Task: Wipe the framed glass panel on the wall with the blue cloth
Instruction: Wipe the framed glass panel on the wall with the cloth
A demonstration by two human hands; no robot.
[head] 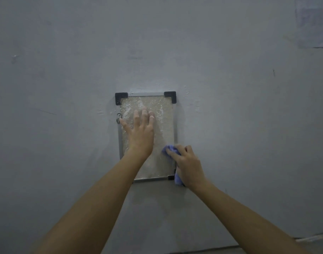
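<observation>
A small framed glass panel [165, 123] hangs on the grey wall, with a silver frame and black corner caps. Its glass looks streaked and cloudy with whitish smears. My left hand [141, 132] lies flat on the glass, fingers spread, covering the left and middle part. My right hand [187, 165] grips a bunched blue cloth [170, 149] and presses it against the panel's lower right edge. A tail of the cloth hangs below my palm by the bottom right corner. My forearms hide the panel's bottom left corner.
A metal clip [118, 118] holds the frame's left side to the grey wall [65, 88]. A paler patch [313, 24] shows at the wall's upper right. The floor edge [311, 239] appears at the lower right.
</observation>
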